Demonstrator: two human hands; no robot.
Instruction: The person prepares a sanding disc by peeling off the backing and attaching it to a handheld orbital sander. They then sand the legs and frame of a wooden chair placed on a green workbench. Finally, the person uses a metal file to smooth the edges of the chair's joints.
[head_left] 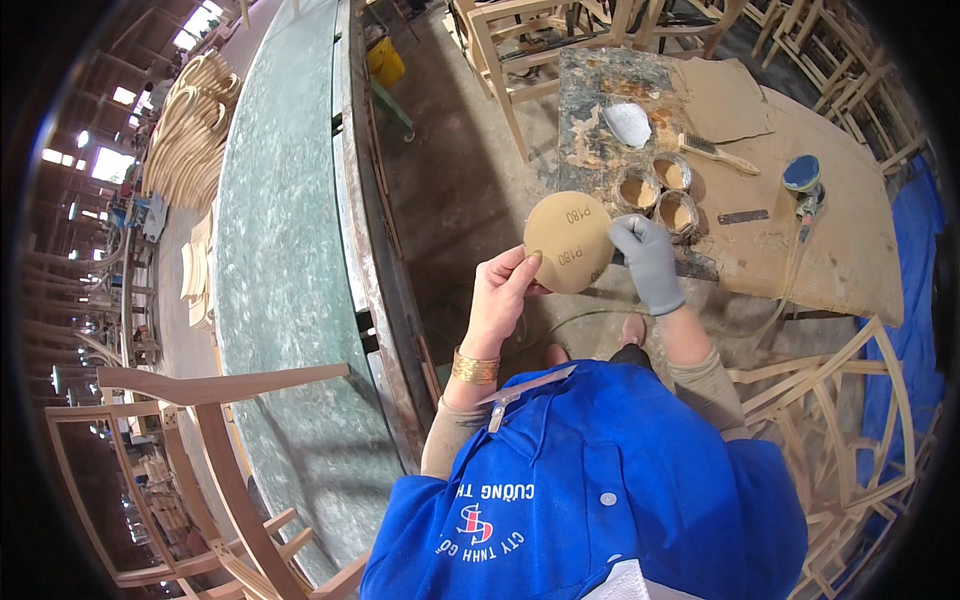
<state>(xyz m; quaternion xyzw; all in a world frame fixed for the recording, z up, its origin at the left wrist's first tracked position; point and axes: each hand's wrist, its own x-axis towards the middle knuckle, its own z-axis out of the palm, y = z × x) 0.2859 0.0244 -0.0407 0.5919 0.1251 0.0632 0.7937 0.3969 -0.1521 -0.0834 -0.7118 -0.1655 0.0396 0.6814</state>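
Note:
Between my two hands I hold up a round tan sanding disc (566,243), its printed face turned toward me. My bare left hand (506,283), with a gold bracelet at the wrist, pinches the disc's lower left edge between thumb and fingers. On the opposite edge, my right hand (645,258) in a grey glove grips the disc with curled fingers. Just beyond that glove, on a worktable, stand three crusted pots (672,172) with brownish stuff inside. A sander (804,184) with a blue round pad lies pad up at the table's right, its hose trailing toward me.
The worktable (845,240) is partly covered with cardboard and bears a brush (718,154), a metal strip (743,216) and a white scoop-like piece (627,125). At my left runs a long green bench (285,250). Wooden chair frames (840,430) stand right, behind and lower left.

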